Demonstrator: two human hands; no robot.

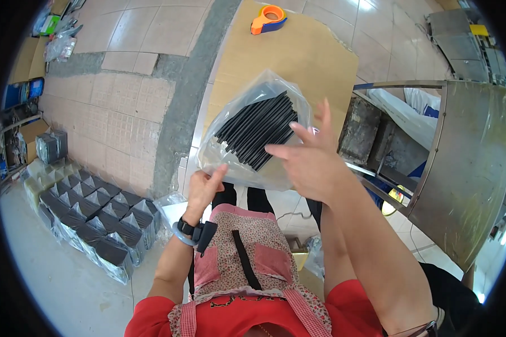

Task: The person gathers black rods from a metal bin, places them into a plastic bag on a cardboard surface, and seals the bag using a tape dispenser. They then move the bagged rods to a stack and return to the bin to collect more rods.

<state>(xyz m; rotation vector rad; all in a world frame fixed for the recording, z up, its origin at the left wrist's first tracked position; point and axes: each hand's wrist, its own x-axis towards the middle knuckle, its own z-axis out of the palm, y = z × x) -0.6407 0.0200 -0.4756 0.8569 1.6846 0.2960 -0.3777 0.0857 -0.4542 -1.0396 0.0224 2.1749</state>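
Two hands [316, 169]; black rods [258, 132], apparently bagged.

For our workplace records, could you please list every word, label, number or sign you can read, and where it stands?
No text can be read for certain.
White sack: any print is too small.
Blue package: any print is too small or blurred.
Clear bag, tape dispenser: none I can make out.

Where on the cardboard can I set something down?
Widest: cardboard between the orange tape dispenser and the clear bag. Smaller: between the bag and the cardboard's right edge, beyond the right hand. Crowded: the near part, with bag, black rods and left hand.
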